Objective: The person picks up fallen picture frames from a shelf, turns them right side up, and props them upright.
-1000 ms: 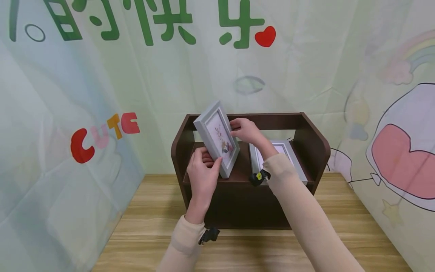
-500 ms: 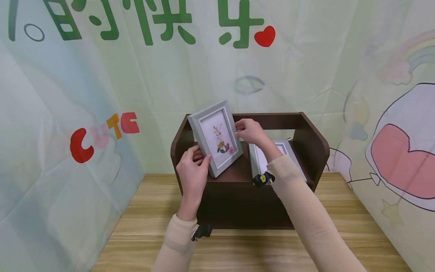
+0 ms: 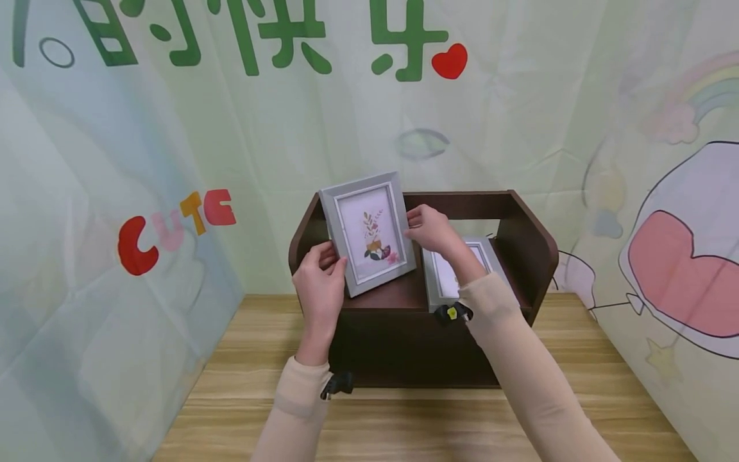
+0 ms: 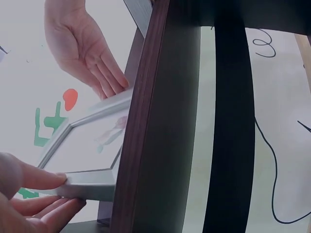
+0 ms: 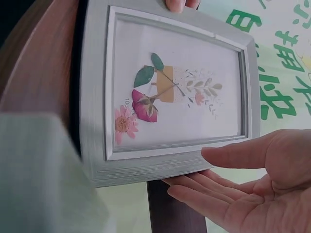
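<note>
A grey picture frame [image 3: 374, 237] with a pressed-flower picture stands nearly upright, tilted a little, over the left part of a dark brown wooden rack [image 3: 416, 350]. My left hand [image 3: 319, 282] pinches its left edge; in the left wrist view the thumb lies on the front and the fingers [image 4: 63, 208] go underneath. On the opposite edge, my right hand [image 3: 435, 231] holds the frame, thumb [image 5: 233, 154] at the front and fingers behind. The right wrist view shows the flowers and leaves close up. Whether the bottom edge touches the shelf is hard to tell.
A second grey frame [image 3: 443, 279] lies face up on the rack's right side, partly hidden by my right forearm. The rack's side panels [image 3: 528, 256] rise at both ends. Beneath is a wood-grain table [image 3: 260, 366], with printed cloth [image 3: 491, 135] behind.
The picture frame has turned to face me more squarely and come more upright. My left hand has moved left with its edge, and my right hand has shifted slightly right.
</note>
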Demonstrator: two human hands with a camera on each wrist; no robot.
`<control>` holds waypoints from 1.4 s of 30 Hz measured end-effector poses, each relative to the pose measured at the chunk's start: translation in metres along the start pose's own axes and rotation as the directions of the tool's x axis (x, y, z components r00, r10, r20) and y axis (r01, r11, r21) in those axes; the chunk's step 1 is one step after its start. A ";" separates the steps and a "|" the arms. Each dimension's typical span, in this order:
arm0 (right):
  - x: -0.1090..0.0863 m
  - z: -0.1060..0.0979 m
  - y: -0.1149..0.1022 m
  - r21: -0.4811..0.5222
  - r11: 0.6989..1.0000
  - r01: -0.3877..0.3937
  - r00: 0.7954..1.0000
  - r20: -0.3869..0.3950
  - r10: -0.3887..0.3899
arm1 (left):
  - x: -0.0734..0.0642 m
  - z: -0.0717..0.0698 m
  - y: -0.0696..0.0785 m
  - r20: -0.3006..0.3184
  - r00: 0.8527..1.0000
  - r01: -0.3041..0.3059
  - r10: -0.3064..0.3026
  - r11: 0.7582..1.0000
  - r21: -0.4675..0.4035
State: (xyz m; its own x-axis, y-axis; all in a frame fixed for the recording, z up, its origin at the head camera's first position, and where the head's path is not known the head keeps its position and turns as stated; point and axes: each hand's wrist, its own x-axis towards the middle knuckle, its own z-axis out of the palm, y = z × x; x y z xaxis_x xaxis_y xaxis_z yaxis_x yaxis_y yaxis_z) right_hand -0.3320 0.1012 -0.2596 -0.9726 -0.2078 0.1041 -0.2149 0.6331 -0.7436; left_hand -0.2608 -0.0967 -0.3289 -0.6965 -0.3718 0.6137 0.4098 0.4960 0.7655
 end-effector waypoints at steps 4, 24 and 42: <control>-0.005 0.001 0.003 -0.003 1.000 0.014 0.999 -0.033 -0.014 | 0.004 0.002 -0.002 -0.006 1.000 0.004 -0.004 1.000 0.013; -0.030 0.018 0.013 0.151 0.988 0.042 0.959 -0.284 0.003 | 0.013 0.014 -0.006 -0.034 0.999 0.018 -0.016 0.998 0.058; -0.038 0.034 0.008 0.115 0.988 0.108 0.908 -0.417 -0.050 | 0.016 0.018 -0.009 -0.055 0.998 -0.008 0.015 0.992 0.124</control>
State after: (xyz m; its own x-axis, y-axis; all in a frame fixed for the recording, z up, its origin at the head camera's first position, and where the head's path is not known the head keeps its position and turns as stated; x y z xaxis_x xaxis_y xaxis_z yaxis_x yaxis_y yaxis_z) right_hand -0.2943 0.0890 -0.2923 -0.9088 0.0903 0.4072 -0.3067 0.5170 -0.7991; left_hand -0.2862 -0.0928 -0.3298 -0.6564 -0.4070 0.6352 0.3395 0.5926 0.7305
